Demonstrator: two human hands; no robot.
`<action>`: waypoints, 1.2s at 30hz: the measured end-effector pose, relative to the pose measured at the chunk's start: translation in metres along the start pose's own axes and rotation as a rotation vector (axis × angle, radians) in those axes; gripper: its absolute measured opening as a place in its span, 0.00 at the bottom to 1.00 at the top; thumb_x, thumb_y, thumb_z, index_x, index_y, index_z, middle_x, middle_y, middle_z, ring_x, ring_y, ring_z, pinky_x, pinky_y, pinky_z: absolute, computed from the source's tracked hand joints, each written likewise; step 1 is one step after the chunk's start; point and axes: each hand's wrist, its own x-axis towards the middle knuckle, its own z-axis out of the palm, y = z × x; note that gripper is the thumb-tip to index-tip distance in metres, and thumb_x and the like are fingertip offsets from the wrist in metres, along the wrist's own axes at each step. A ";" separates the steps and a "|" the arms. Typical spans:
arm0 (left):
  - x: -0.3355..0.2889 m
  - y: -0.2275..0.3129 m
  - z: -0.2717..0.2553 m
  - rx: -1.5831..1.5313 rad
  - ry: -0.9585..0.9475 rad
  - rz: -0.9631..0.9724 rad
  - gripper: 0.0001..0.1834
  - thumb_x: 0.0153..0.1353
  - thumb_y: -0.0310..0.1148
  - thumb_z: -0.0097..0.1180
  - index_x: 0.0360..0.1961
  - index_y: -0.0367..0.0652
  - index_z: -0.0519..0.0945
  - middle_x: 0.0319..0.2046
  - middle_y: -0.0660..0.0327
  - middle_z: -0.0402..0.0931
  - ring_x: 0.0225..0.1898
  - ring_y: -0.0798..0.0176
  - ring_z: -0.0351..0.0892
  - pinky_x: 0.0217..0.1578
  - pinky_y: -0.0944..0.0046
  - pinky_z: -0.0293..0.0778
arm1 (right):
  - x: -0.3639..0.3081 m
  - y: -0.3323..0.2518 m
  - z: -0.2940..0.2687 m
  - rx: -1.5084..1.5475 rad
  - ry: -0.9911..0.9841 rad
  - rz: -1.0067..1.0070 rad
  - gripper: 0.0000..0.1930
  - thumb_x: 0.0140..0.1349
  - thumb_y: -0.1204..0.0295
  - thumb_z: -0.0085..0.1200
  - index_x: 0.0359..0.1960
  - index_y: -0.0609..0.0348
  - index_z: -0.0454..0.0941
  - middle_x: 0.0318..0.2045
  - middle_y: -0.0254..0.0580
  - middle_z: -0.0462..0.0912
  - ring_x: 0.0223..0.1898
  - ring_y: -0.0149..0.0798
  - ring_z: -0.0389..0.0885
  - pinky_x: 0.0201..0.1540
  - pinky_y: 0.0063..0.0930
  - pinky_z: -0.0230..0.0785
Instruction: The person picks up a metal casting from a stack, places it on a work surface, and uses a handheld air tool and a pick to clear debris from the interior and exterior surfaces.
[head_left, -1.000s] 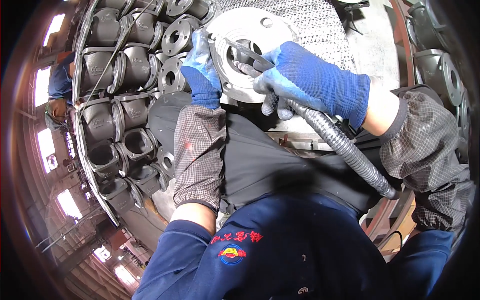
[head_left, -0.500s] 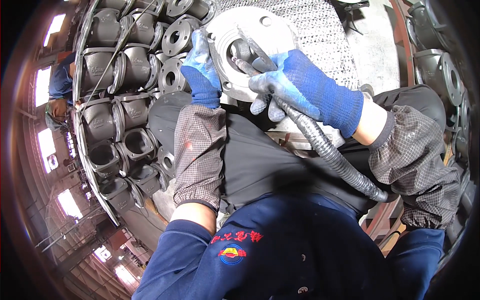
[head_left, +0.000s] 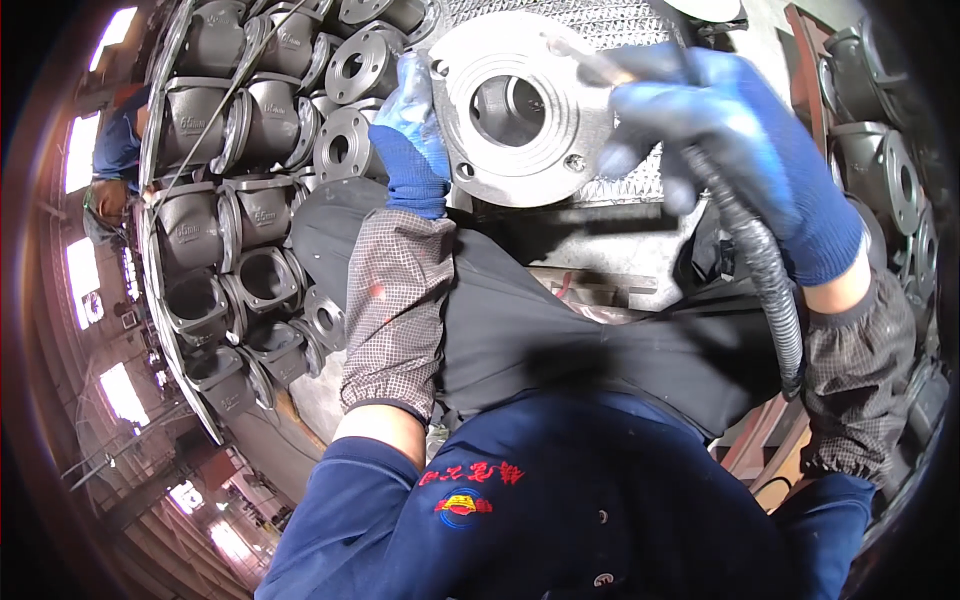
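Note:
A grey metal casting point(head_left: 462, 130) with a round flange, a wide central bore and bolt holes faces up in front of me. My left hand point(head_left: 412, 120), in a blue glove, grips the left edge of its flange. To the right of the flange, my gloved right hand point(head_left: 715, 130) is closed around a hand tool fed by a thick black ribbed hose point(head_left: 765, 260). The tool's thin front end point(head_left: 592, 66) is smeared by motion near the flange's upper right edge. Its exact kind cannot be made out.
Under the casting lies a work surface with a rough metal mesh point(head_left: 640, 180). Similar grey castings point(head_left: 195, 120) stand in rows on the left, and more castings point(head_left: 875, 165) are at the right. Another person point(head_left: 118, 150) is at the far left.
My right hand has drawn the tool out of the bore and moved right, taking the hose along. The flange has shifted slightly right and down in view; my left hand still grips it.

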 end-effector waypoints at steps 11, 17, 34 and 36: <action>-0.005 0.057 -0.004 -0.515 -0.014 -0.176 0.15 0.64 0.35 0.49 0.38 0.30 0.78 0.26 0.55 0.75 0.26 0.66 0.74 0.29 0.69 0.70 | 0.028 0.080 -0.012 0.103 0.433 -0.034 0.22 0.59 0.66 0.54 0.50 0.70 0.71 0.29 0.37 0.78 0.20 0.24 0.72 0.21 0.16 0.64; -0.011 0.076 -0.007 -0.816 -0.232 -0.536 0.16 0.63 0.37 0.52 0.36 0.29 0.77 0.25 0.66 0.74 0.28 0.76 0.71 0.28 0.74 0.69 | 0.034 0.108 -0.037 -0.127 0.485 -0.113 0.22 0.59 0.66 0.54 0.51 0.69 0.72 0.30 0.34 0.76 0.31 0.23 0.72 0.35 0.17 0.65; 0.018 0.121 -0.022 -0.847 -0.250 0.007 0.20 0.52 0.22 0.54 0.49 0.31 0.73 0.42 0.45 0.74 0.41 0.49 0.77 0.41 0.60 0.74 | 0.019 0.139 -0.101 -0.215 0.588 -0.068 0.14 0.67 0.71 0.44 0.47 0.71 0.74 0.34 0.35 0.79 0.33 0.23 0.76 0.35 0.14 0.70; 0.024 0.124 -0.010 -0.798 -0.234 0.058 0.21 0.51 0.21 0.54 0.49 0.32 0.73 0.43 0.44 0.74 0.42 0.48 0.77 0.42 0.60 0.74 | 0.013 0.132 -0.102 -0.156 0.594 -0.020 0.15 0.67 0.69 0.44 0.45 0.71 0.74 0.34 0.36 0.79 0.33 0.23 0.76 0.35 0.15 0.69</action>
